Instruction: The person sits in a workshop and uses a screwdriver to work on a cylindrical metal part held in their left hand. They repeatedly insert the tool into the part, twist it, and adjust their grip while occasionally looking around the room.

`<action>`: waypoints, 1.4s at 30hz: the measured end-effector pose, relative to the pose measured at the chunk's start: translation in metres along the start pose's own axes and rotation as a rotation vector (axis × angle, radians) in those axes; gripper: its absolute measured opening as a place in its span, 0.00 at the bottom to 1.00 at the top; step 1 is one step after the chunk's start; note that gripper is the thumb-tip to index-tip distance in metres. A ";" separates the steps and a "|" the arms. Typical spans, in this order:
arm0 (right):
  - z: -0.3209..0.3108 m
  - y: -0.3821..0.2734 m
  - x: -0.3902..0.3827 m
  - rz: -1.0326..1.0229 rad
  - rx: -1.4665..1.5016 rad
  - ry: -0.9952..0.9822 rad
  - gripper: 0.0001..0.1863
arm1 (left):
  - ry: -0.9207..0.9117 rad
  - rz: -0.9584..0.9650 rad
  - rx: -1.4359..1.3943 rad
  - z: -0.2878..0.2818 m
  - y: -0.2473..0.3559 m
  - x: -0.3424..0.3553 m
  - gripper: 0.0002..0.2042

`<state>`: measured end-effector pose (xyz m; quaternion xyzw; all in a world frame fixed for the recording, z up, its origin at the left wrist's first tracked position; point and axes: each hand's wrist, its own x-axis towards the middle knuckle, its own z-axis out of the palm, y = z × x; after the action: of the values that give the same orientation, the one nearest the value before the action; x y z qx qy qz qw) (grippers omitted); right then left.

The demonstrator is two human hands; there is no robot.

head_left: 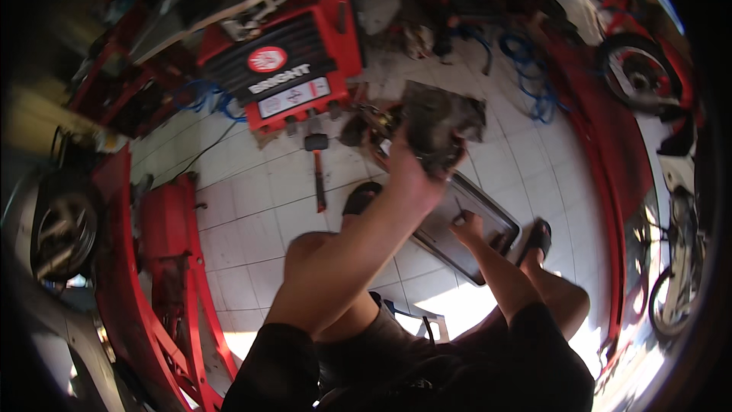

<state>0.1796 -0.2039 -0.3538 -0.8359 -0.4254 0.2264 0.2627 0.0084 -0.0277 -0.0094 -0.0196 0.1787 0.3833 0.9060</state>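
My left hand (415, 168) grips a dark, grimy metal part (438, 111), raised over the near end of a cluster of metal pieces (374, 122); its fingertips are mostly hidden behind the part. Below and to the right, my right hand (465, 225) is closed on a thin dark tool (458, 204) over a metal tray (450, 255) lying on the tiled floor. A small dark item (499, 242) lies in the tray's right end.
A rubber mallet (316, 145) lies left of centre. Ahead is a red stand with a black panel (343, 38). Red lift frames (164, 225) flank me, with blue hoses (526, 84) on the floor and wheels (637, 69) at both sides. My sandalled feet (541, 236) flank the tray.
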 end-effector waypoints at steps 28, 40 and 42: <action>-0.263 -0.231 -0.067 -0.121 0.660 -0.051 0.09 | -0.110 0.033 0.527 0.021 -0.042 -0.012 0.30; -0.280 -0.234 -0.081 -0.193 0.709 -0.004 0.11 | -0.153 -0.132 0.471 0.009 -0.069 -0.018 0.27; -0.284 -0.233 -0.083 -0.230 0.679 0.028 0.11 | -0.136 -0.127 0.475 0.006 -0.072 -0.018 0.26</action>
<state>0.1677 -0.2263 0.0219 -0.6506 -0.4136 0.3124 0.5550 0.0493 -0.0897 -0.0054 0.2083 0.2008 0.2735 0.9173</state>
